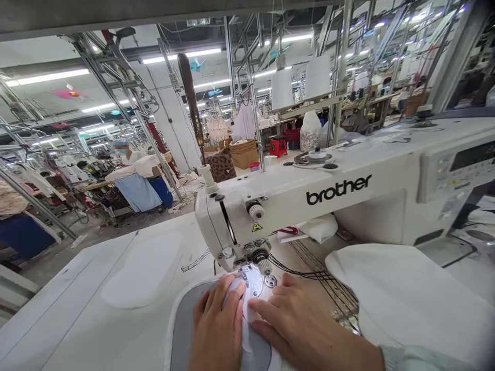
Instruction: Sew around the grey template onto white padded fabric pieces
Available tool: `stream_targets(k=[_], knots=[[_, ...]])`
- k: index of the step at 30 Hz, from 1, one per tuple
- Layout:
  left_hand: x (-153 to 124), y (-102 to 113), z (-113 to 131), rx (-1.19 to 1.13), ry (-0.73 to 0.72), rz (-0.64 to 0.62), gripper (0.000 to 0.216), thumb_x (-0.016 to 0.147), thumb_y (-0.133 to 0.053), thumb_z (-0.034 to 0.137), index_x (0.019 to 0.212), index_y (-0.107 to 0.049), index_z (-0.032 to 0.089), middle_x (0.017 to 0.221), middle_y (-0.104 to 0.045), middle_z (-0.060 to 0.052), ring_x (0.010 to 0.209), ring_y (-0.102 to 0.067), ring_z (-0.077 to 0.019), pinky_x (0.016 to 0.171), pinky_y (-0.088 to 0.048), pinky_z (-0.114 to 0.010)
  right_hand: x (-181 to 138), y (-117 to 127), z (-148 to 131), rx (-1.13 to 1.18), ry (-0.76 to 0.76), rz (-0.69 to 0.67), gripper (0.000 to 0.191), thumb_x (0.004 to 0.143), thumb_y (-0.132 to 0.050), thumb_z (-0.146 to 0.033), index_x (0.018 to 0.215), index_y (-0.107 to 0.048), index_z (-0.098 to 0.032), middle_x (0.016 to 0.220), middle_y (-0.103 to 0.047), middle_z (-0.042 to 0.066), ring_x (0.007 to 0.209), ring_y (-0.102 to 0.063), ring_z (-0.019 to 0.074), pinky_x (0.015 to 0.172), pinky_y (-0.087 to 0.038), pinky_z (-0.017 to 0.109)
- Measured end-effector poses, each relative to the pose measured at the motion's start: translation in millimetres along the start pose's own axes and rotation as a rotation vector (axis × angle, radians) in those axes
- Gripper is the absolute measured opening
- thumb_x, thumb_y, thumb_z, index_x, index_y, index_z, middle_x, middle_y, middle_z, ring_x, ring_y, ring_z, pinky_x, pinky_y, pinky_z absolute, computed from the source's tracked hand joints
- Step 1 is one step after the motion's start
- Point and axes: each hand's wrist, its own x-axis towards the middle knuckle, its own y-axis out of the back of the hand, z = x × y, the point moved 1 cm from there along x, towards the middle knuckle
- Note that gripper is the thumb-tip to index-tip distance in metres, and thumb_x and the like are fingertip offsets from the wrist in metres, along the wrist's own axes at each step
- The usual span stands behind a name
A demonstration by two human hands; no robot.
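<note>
A white "brother" sewing machine [332, 193] stands across the table, its needle and presser foot [244, 272] just ahead of my fingers. My left hand [216, 324] lies flat with fingers together on a small white fabric piece [253, 288] that rests on a grey pad [181, 330]. To its right my right hand [297, 322] also presses flat on the same fabric, fingertips pointing left toward the presser foot. Both hands hold the cloth down and grip nothing.
A stack of white oval fabric pieces [143, 270] lies on the table to the left. A larger white fabric pile [406, 293] sits at the right. White thread cones [282, 87] stand behind the machine. A person [122, 152] works at a far station on the left.
</note>
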Motion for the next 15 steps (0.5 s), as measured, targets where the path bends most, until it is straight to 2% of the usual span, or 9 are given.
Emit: stream_targets(k=[7, 10, 12, 15], knots=[[2, -1, 1, -0.006, -0.031, -0.03, 0.034, 0.096, -0.034, 0.02, 0.116, -0.061, 0.026, 0.13, -0.063, -0.006, 0.115, -0.062, -0.0255, 0.086, -0.051, -0.047, 1, -2, 0, -0.009, 0.016, 0.012, 0.022, 0.097, -0.047, -0.018, 0.077, -0.057, -0.02, 0.063, -0.061, -0.003, 0.055, -0.05, 0.0145, 0.069, -0.03, 0.033], [1, -2, 3, -0.012, 0.038, -0.049, 0.037, 0.096, -0.032, 0.019, 0.117, -0.062, 0.023, 0.132, -0.062, -0.008, 0.119, -0.059, -0.027, 0.09, -0.05, -0.051, -2, -3, 3, -0.017, 0.034, 0.04, 0.026, 0.096, -0.045, -0.015, 0.074, -0.056, -0.02, 0.06, -0.058, -0.003, 0.053, -0.047, 0.0142, 0.065, -0.028, 0.033], [2, -1, 2, -0.017, 0.053, -0.073, 0.04, 0.096, -0.03, 0.018, 0.118, -0.063, 0.023, 0.133, -0.061, -0.008, 0.122, -0.058, -0.0263, 0.093, -0.049, -0.05, -8, -1, 5, 0.004, 0.029, 0.059, 0.024, 0.095, -0.047, -0.013, 0.073, -0.056, -0.02, 0.061, -0.058, -0.003, 0.056, -0.048, 0.0147, 0.065, -0.028, 0.033], [2, 3, -7, -0.034, -0.017, -0.159, 0.04, 0.097, -0.031, 0.02, 0.124, -0.061, 0.027, 0.137, -0.058, -0.005, 0.125, -0.056, -0.0239, 0.094, -0.051, -0.045, -17, 6, 4, 0.073, 0.009, 0.063, 0.021, 0.094, -0.05, -0.013, 0.076, -0.058, -0.02, 0.069, -0.058, -0.002, 0.065, -0.05, 0.0156, 0.067, -0.03, 0.032]])
